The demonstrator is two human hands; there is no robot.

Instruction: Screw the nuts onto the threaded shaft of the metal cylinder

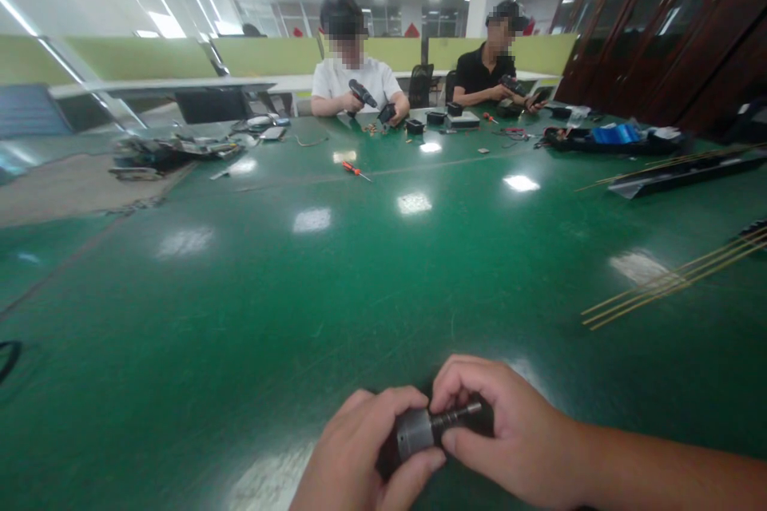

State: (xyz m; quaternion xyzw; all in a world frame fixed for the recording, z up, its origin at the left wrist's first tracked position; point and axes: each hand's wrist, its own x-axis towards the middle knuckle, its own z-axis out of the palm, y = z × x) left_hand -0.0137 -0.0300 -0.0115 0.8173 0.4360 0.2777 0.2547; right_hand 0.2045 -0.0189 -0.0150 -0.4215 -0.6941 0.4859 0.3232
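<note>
Low in the head view, both my hands are closed around one small part, a dark grey metal cylinder with a shaft [415, 433]. My left hand [367, 447] grips the wide cylindrical end between thumb and fingers. My right hand [509, 423] pinches around the thinner, ridged shaft, whose bright tip points to the right. The part lies tilted, just above or on the green tabletop [288, 311]; I cannot tell whether it touches. Fingers cover some of the cylinder and shaft.
Thin yellowish rods [665, 283] lie at the right. A red screwdriver [355, 169] rests farther back. Across the table, two people hold power drills [363, 93] near black boxes [415, 127]. A black tray [611, 142] stands back right; piled parts [161, 152] lie back left.
</note>
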